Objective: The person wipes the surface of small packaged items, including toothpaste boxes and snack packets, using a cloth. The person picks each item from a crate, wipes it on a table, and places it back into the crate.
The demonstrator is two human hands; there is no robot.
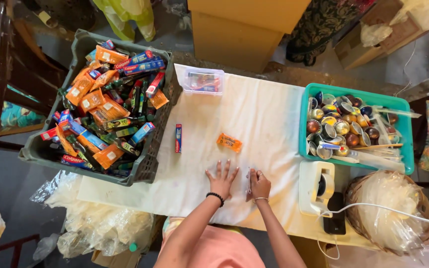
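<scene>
The left hand point(221, 177) is lying flat on the white cloth point(254, 114) that is covering the desk, fingers spread, palm down, holding nothing. The right hand point(259, 184) is resting just beside it, curled around something thin and clear, probably a small plastic bag point(249, 181); the bag is hard to make out, so how firmly the hand is closing on it cannot be told.

Taking the left hand as landmark:

- An orange sachet point(229, 142) is lying on the cloth just beyond the fingertips, apart from them.
- A small red and blue toothpaste box point(178, 138) is lying farther out and to the left, well apart.
- A grey crate point(147, 166) full of toothpaste boxes and orange sachets is standing to the far left.
- A clear lidded tub point(203, 80) is standing at the far edge of the cloth.
- A teal basket point(356, 92) of small round tins and straws is standing to the right, past the right hand.
- A white heat sealer point(316, 186) is sitting to the right, near the right hand.

Judgement on the step: the hands appear to be flattening or opening the bag. Doing it well likely calls for pinning the bag with the flat hand while the other hand is working its mouth open, keeping the sachet within easy reach.
</scene>
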